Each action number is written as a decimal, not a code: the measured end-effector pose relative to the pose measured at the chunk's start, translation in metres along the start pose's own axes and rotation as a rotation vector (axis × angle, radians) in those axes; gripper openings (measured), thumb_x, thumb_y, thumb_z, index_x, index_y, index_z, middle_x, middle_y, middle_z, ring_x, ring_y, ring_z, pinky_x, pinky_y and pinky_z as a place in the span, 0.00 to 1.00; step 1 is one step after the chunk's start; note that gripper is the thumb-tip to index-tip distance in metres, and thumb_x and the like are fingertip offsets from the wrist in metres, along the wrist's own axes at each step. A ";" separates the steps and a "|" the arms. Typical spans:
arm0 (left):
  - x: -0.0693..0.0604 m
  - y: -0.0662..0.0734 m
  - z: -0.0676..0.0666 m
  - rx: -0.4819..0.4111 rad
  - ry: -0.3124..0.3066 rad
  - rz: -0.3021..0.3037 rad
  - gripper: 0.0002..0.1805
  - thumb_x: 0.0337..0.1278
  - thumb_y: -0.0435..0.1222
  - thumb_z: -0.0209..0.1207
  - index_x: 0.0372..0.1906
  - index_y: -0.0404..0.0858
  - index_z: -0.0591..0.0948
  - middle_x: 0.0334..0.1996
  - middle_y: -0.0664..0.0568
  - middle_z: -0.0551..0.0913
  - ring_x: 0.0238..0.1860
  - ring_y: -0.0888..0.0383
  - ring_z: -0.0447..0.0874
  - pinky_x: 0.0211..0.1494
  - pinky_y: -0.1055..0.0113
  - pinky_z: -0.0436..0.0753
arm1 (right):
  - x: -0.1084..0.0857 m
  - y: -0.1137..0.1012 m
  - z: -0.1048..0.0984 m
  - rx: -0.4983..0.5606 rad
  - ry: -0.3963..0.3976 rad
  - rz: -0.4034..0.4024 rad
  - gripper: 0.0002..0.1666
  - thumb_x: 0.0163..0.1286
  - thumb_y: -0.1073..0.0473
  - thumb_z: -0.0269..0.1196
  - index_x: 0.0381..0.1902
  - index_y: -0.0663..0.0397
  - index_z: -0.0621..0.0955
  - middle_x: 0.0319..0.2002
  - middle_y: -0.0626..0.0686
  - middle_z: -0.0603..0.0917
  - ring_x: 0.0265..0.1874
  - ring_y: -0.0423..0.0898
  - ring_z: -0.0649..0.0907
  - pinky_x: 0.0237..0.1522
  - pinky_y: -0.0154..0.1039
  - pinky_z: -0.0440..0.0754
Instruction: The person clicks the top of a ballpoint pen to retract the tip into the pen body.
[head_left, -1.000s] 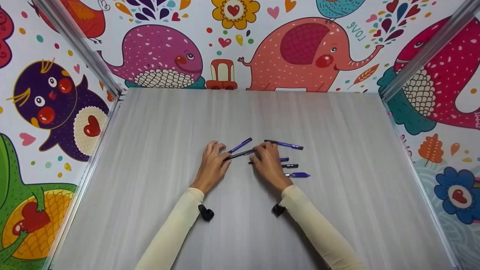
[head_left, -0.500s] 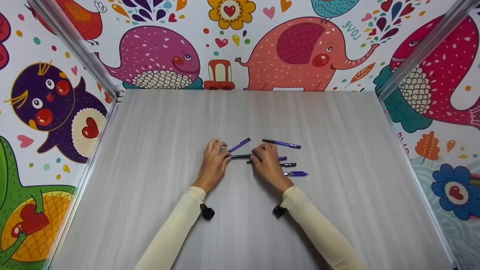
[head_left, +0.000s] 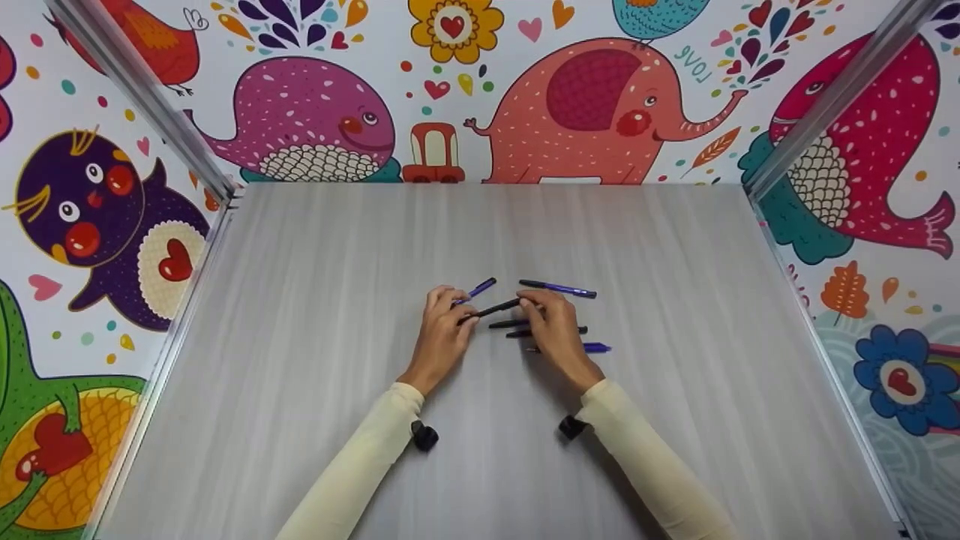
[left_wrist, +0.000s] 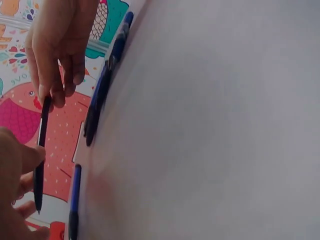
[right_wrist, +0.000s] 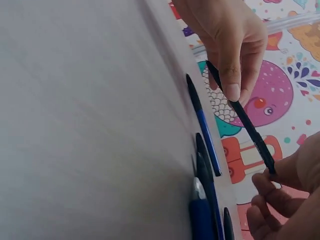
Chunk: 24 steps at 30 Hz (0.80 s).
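Both hands hold one black pen (head_left: 495, 308) between them, raised above the table. My left hand (head_left: 441, 337) pinches it near its pointed tip, which pokes out past the fingers in the left wrist view. At the other end, my right hand (head_left: 561, 334) pinches the pen between thumb and fingertips. A blue pen (head_left: 484, 286) lies just beyond the left hand, partly covered by it. Under the right hand are several pens, including a black-tipped pen (head_left: 504, 325) and a blue-purple pen (head_left: 598, 347); the hand hides their middles.
Beyond the right hand another blue pen (head_left: 559, 289) lies on the grey wood-grain table (head_left: 360, 247). Printed cartoon panels (head_left: 315, 112) stand along the back and sides, with metal posts (head_left: 150, 97) at the corners. A small black camera (head_left: 424, 435) sits at the left wrist.
The held pen went from slanted to nearly level, then to slanted again with its right end farther out. Both hands shifted slightly nearer the person, and more pen tips show beside the right hand.
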<state>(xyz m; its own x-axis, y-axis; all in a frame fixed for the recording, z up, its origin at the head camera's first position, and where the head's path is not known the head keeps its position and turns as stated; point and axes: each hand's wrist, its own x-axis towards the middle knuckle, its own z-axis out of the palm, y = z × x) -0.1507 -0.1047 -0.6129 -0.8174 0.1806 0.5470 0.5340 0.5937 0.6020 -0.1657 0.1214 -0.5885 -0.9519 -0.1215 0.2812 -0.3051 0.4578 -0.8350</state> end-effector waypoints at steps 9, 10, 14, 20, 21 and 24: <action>0.003 0.027 0.012 -0.094 -0.047 -0.052 0.04 0.66 0.27 0.74 0.43 0.31 0.91 0.51 0.40 0.87 0.63 0.42 0.78 0.69 0.47 0.78 | -0.001 -0.008 -0.013 0.204 0.162 0.040 0.11 0.80 0.68 0.67 0.53 0.70 0.89 0.42 0.61 0.93 0.39 0.63 0.91 0.41 0.28 0.85; 0.003 0.029 0.013 -0.101 -0.047 -0.056 0.05 0.66 0.27 0.74 0.43 0.31 0.91 0.51 0.40 0.87 0.62 0.43 0.78 0.69 0.47 0.78 | -0.001 -0.009 -0.014 0.210 0.177 0.037 0.10 0.80 0.68 0.68 0.53 0.70 0.89 0.41 0.60 0.93 0.38 0.61 0.91 0.41 0.28 0.85; 0.004 0.040 0.019 -0.139 -0.028 -0.074 0.06 0.65 0.27 0.75 0.43 0.31 0.91 0.49 0.42 0.88 0.59 0.44 0.81 0.68 0.49 0.79 | 0.001 -0.010 -0.019 0.226 0.208 0.017 0.08 0.78 0.68 0.69 0.50 0.68 0.90 0.40 0.60 0.93 0.37 0.59 0.91 0.41 0.28 0.85; 0.002 0.055 0.029 -0.234 -0.057 -0.188 0.06 0.64 0.26 0.75 0.43 0.32 0.91 0.44 0.46 0.91 0.52 0.48 0.87 0.61 0.52 0.84 | 0.003 -0.023 -0.028 0.228 0.197 0.022 0.07 0.78 0.73 0.67 0.49 0.71 0.89 0.42 0.66 0.92 0.39 0.71 0.89 0.41 0.25 0.83; 0.001 0.056 0.030 -0.256 -0.071 -0.219 0.05 0.65 0.26 0.74 0.44 0.33 0.91 0.44 0.47 0.91 0.51 0.49 0.87 0.60 0.53 0.85 | 0.002 -0.028 -0.030 0.230 0.190 0.025 0.07 0.78 0.73 0.66 0.49 0.72 0.89 0.42 0.66 0.92 0.40 0.71 0.89 0.42 0.25 0.83; 0.001 0.061 0.033 -0.337 -0.106 -0.306 0.06 0.67 0.27 0.73 0.46 0.32 0.91 0.44 0.46 0.92 0.49 0.51 0.90 0.58 0.57 0.88 | 0.000 -0.044 -0.037 0.215 0.162 0.014 0.08 0.79 0.74 0.65 0.49 0.73 0.88 0.43 0.67 0.92 0.41 0.70 0.90 0.43 0.25 0.83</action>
<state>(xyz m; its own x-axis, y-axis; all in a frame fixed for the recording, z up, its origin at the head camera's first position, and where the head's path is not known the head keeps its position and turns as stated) -0.1261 -0.0423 -0.5945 -0.9564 0.1264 0.2632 0.2912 0.3471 0.8915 -0.1513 0.1344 -0.5344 -0.9445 0.0342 0.3266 -0.3073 0.2588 -0.9158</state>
